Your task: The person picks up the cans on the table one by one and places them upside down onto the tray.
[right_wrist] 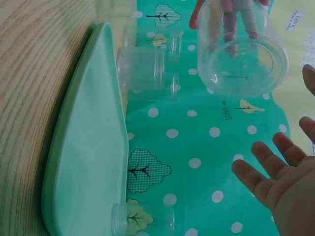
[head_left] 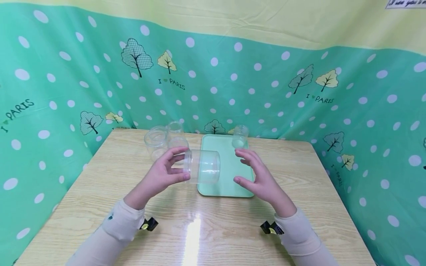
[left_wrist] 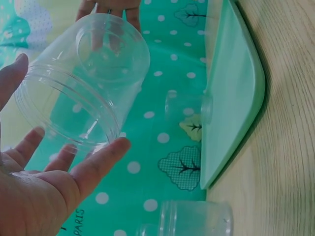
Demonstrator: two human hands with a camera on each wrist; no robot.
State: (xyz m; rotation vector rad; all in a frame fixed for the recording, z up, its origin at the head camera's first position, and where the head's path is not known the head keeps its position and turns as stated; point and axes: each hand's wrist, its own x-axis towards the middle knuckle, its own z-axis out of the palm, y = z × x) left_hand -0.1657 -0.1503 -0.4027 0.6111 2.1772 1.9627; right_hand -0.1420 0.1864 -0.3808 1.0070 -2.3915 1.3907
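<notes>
A clear plastic jar (head_left: 208, 167) lies on its side in the air above the left part of a green tray (head_left: 229, 190). My left hand (head_left: 166, 168) grips it around the threaded mouth, thumb on the near side and fingers on the far side. In the left wrist view the open mouth of the jar (left_wrist: 74, 108) faces the left palm. My right hand (head_left: 261, 179) is apart from the jar's base, fingers spread and slightly bent, holding nothing. The right wrist view shows the jar's round base (right_wrist: 246, 66) turned toward the right hand (right_wrist: 280, 182).
A small clear jar (head_left: 240, 136) stands on the tray's far right corner. Several more clear jars (head_left: 155, 142) stand left of the tray on the wooden table (head_left: 286, 166). A green dotted curtain (head_left: 213, 74) hangs behind the table.
</notes>
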